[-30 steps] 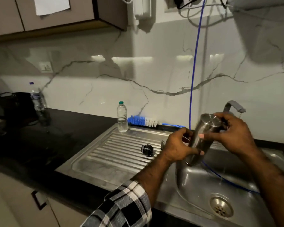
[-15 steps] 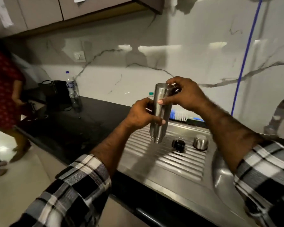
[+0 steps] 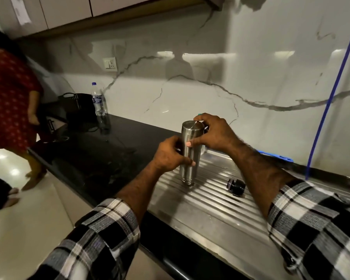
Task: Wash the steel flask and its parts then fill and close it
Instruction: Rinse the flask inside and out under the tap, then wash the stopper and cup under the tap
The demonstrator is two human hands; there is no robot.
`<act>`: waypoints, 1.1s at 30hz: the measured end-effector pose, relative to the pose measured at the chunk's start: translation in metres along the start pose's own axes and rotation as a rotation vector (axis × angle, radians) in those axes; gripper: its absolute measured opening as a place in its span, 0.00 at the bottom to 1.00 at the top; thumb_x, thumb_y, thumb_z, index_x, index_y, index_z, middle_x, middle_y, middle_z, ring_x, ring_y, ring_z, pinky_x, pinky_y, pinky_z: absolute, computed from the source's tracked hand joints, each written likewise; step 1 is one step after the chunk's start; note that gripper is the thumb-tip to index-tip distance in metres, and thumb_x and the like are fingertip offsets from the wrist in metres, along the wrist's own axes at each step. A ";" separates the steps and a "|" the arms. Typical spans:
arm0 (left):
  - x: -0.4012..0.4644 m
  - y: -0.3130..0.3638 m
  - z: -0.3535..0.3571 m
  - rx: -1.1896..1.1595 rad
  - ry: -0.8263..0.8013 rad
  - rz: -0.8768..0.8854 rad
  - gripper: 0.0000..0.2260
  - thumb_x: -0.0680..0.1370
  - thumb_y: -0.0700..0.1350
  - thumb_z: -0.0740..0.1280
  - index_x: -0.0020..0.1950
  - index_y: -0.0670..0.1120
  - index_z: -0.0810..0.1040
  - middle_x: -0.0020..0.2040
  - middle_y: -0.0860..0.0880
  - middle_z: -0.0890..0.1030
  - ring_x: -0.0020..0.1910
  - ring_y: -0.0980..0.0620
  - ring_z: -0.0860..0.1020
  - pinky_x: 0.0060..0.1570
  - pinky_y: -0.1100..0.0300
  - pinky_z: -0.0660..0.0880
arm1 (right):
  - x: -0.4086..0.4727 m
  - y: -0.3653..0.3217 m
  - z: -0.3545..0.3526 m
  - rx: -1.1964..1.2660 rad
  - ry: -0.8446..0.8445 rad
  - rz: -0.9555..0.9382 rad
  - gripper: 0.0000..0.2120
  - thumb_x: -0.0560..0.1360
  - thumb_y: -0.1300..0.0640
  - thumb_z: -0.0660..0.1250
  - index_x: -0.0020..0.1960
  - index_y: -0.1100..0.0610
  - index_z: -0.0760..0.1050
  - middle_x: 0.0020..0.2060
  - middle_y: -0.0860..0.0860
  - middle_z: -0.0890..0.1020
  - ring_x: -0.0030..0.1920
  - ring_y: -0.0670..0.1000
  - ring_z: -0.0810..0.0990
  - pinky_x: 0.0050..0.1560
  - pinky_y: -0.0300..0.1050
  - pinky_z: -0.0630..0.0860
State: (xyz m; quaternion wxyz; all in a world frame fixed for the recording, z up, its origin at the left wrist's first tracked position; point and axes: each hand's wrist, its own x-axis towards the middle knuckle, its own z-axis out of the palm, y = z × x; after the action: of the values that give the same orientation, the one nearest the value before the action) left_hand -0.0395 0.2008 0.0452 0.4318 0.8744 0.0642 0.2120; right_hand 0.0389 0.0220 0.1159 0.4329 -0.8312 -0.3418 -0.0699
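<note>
Flask stands upside down on the ribbed drainboard, threaded mouth touching the ridges, near the board's back-left corner. Both hands are on it: left hand wraps its fingers around the middle of the body, right hand curls over the upturned base with the thumb pressed on the side. Black stopper lies on its side just right of the flask, same drainboard. Plastic water bottle sits way off on the dark counter's back edge.
</note>
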 end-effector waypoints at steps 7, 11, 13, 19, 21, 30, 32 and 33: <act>0.004 -0.005 0.006 -0.007 -0.030 -0.017 0.32 0.62 0.45 0.88 0.61 0.48 0.79 0.53 0.52 0.84 0.51 0.53 0.84 0.49 0.57 0.84 | -0.001 0.010 0.007 -0.004 0.019 0.027 0.48 0.59 0.48 0.89 0.74 0.50 0.73 0.64 0.50 0.81 0.58 0.51 0.82 0.49 0.43 0.81; 0.004 -0.003 0.002 -0.018 -0.071 -0.042 0.32 0.64 0.45 0.87 0.64 0.48 0.78 0.54 0.53 0.83 0.52 0.57 0.82 0.45 0.65 0.79 | 0.002 0.009 0.009 0.000 0.005 0.076 0.47 0.60 0.48 0.88 0.75 0.52 0.72 0.63 0.51 0.82 0.60 0.52 0.82 0.51 0.43 0.81; 0.004 -0.003 0.000 -0.015 -0.080 -0.046 0.32 0.64 0.45 0.87 0.65 0.47 0.77 0.55 0.53 0.83 0.52 0.56 0.82 0.45 0.65 0.78 | 0.003 0.008 0.010 0.000 -0.012 0.098 0.48 0.61 0.49 0.88 0.77 0.52 0.70 0.65 0.52 0.81 0.59 0.53 0.83 0.47 0.42 0.80; 0.002 -0.001 -0.008 -0.009 -0.106 -0.061 0.34 0.65 0.44 0.87 0.68 0.47 0.77 0.57 0.53 0.83 0.53 0.57 0.82 0.46 0.66 0.78 | 0.004 0.002 0.011 -0.012 -0.045 0.124 0.48 0.63 0.52 0.88 0.77 0.53 0.69 0.67 0.53 0.81 0.62 0.54 0.82 0.53 0.45 0.80; 0.001 0.001 -0.010 -0.011 -0.114 -0.063 0.35 0.65 0.43 0.87 0.69 0.47 0.76 0.58 0.52 0.83 0.53 0.57 0.82 0.46 0.66 0.79 | 0.002 0.000 0.010 -0.013 -0.047 0.128 0.48 0.62 0.52 0.88 0.77 0.52 0.69 0.67 0.53 0.81 0.61 0.54 0.82 0.51 0.44 0.80; -0.032 0.002 -0.007 0.080 0.097 -0.006 0.18 0.67 0.46 0.86 0.47 0.52 0.78 0.43 0.52 0.84 0.42 0.53 0.83 0.45 0.55 0.83 | -0.037 0.015 -0.027 -0.002 0.033 0.134 0.32 0.64 0.49 0.87 0.64 0.48 0.79 0.50 0.45 0.84 0.48 0.45 0.85 0.49 0.42 0.81; -0.042 0.003 0.011 0.035 0.093 0.005 0.15 0.68 0.46 0.85 0.43 0.52 0.79 0.39 0.52 0.84 0.38 0.55 0.83 0.43 0.56 0.83 | -0.057 0.030 -0.037 -0.055 0.135 0.106 0.14 0.69 0.50 0.83 0.50 0.51 0.84 0.42 0.45 0.85 0.43 0.45 0.83 0.44 0.39 0.76; -0.046 0.003 0.020 0.018 0.072 0.011 0.15 0.68 0.46 0.85 0.42 0.51 0.80 0.37 0.52 0.84 0.36 0.57 0.82 0.42 0.56 0.83 | -0.066 0.039 -0.040 -0.113 0.169 0.096 0.08 0.72 0.51 0.81 0.44 0.52 0.84 0.37 0.45 0.84 0.41 0.48 0.82 0.41 0.39 0.73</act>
State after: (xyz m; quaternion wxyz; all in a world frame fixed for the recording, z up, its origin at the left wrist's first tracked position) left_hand -0.0721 0.1708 0.0219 0.4199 0.8704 0.0768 0.2453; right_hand 0.0211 -0.0574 0.0876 0.4155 -0.8609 -0.2594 -0.1378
